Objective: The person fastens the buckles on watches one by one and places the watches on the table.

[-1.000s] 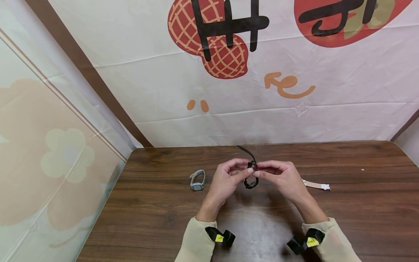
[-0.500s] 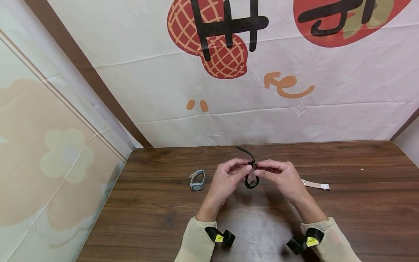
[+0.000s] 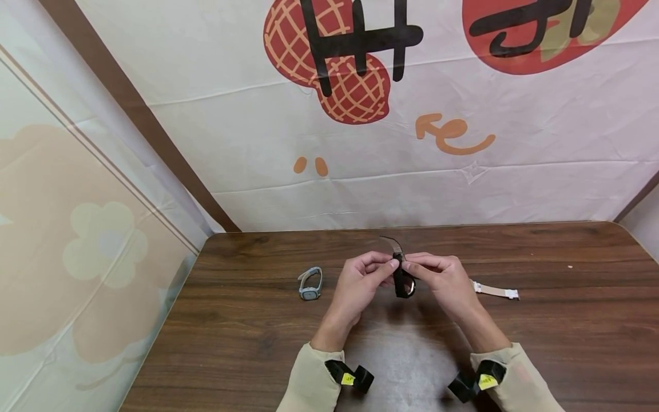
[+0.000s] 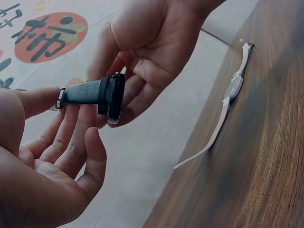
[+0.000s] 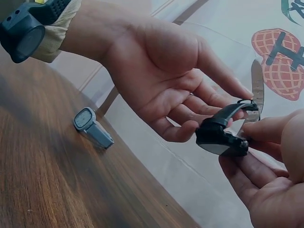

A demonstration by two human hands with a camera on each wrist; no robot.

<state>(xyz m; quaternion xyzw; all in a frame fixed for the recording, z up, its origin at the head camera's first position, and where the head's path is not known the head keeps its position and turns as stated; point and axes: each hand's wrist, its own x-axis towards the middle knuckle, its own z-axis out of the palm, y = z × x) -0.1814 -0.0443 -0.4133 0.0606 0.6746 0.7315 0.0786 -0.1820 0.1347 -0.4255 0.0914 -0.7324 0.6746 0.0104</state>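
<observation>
Both hands hold a black wristwatch [image 3: 400, 283] above the table, its strap bent into a loop with the free end sticking up and back. My left hand [image 3: 358, 286] pinches the strap by the small metal buckle [image 4: 61, 97] between thumb and fingers. Opposite it, my right hand [image 3: 447, 284] pinches the strap close to the same place with thumb and forefinger. The watch case [image 5: 219, 141] hangs below the fingertips in the head view. In the right wrist view, the pale inner side of the strap's free end [image 5: 257, 85] shows.
A light blue watch [image 3: 310, 293] rests on the wooden table [image 3: 231, 343] left of the hands. To the right lies a white watch [image 4: 233, 88] stretched out flat, partly hidden behind the right hand in the head view. A printed cloth [image 3: 247, 137] hangs behind the table.
The black watch has turned, so its loop now shows more edge-on with the broad outer side of the strap toward the head camera. The hands have shifted slightly with it; the other watches stay put.
</observation>
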